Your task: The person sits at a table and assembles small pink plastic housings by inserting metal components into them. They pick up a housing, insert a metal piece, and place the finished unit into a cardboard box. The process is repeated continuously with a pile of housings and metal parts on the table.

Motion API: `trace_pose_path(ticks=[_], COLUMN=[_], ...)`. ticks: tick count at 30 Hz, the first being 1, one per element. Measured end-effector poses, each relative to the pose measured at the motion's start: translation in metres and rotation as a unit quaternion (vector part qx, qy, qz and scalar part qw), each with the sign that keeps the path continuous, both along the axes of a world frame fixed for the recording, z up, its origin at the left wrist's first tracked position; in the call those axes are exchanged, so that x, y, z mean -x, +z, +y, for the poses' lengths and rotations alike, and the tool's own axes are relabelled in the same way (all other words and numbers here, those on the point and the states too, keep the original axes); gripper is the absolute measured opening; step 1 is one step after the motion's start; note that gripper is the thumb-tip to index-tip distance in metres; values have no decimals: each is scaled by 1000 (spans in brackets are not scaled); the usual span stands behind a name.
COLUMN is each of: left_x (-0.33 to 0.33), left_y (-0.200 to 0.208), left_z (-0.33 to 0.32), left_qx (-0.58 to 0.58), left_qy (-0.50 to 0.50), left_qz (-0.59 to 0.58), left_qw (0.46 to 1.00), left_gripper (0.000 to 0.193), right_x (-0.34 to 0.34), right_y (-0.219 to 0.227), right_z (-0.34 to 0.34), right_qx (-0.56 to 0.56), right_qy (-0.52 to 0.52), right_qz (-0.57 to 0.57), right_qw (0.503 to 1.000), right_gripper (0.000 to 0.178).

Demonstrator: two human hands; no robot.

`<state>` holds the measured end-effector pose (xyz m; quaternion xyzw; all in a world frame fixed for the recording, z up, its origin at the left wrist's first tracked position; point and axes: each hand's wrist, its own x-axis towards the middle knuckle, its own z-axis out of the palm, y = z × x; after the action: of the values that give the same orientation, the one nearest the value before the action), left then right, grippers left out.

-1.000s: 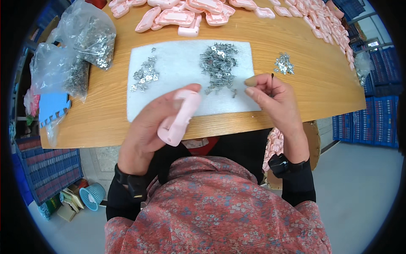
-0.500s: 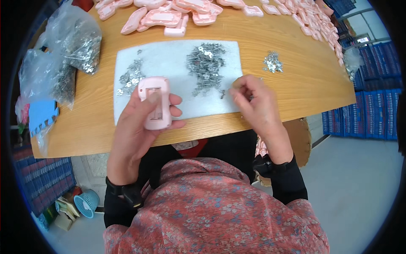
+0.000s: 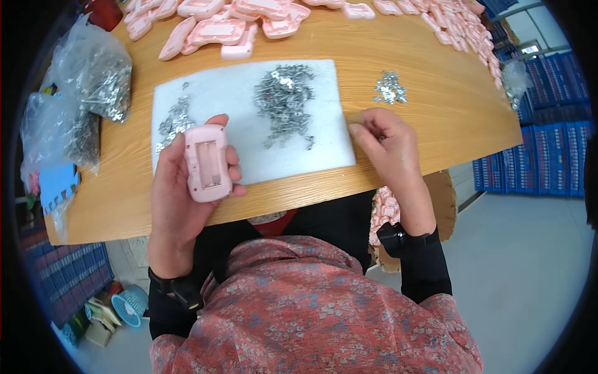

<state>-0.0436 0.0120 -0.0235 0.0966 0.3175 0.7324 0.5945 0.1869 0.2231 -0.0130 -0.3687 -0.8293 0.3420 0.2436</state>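
In my left hand (image 3: 177,187) lies a pink plastic casing (image 3: 198,138), its oblong battery compartment facing up, with metal showing at the compartment's lower end. My thumb and fingers wrap its sides above the table's near edge. My right hand (image 3: 389,140) is by the right edge of a white foam sheet (image 3: 233,149), fingers curled and pinched together; what they hold, if anything, is hidden. On the sheet lie a large heap of small metal springs and contacts (image 3: 283,103) and a smaller pile of shiny metal pieces (image 3: 176,118), left of it. Another little pile of metal plates (image 3: 390,87) sits beyond my right hand.
Many pink casings (image 3: 215,31) cover the table's far side, more (image 3: 455,34) at the far right. Clear bags of metal parts (image 3: 106,81) stand at the left beside a blue foam piece (image 3: 59,184). A carton of pink parts (image 3: 385,212) is below the table edge.
My left thumb has come off the battery compartment to the casing's side, and the casing has moved slightly left and down. My right hand has shifted a little right, still pinched. The view has shifted.
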Motion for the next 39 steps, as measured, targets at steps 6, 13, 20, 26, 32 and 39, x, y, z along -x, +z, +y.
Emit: trace_pose_path(ticks=[6, 13, 20, 26, 32, 39], left_x=[-2, 0, 1, -1, -6, -9], left_y=[2, 0, 4, 6, 10, 9], left_z=[2, 2, 1, 4, 12, 18], left_qx=[25, 16, 3, 28, 38, 51], left_qy=[7, -7, -19, -41, -51, -47], left_qz=[-3, -14, -8, 17, 17, 24], left_qw=[1000, 1000, 1000, 999, 998, 997], left_gripper=[58, 58, 60, 59, 53, 52], right_x=[49, 63, 61, 64, 71, 67], right_y=[5, 2, 21, 26, 31, 14], right_z=[-39, -42, -32, -34, -33, -15], right_qx=[-114, -234, -51, 76, 52, 54], right_qy=[156, 202, 197, 187, 208, 180], right_qz=[-38, -86, -48, -1, 29, -17], right_qw=[980, 947, 978, 979, 976, 982], right_gripper=[9, 9, 11, 11, 15, 14])
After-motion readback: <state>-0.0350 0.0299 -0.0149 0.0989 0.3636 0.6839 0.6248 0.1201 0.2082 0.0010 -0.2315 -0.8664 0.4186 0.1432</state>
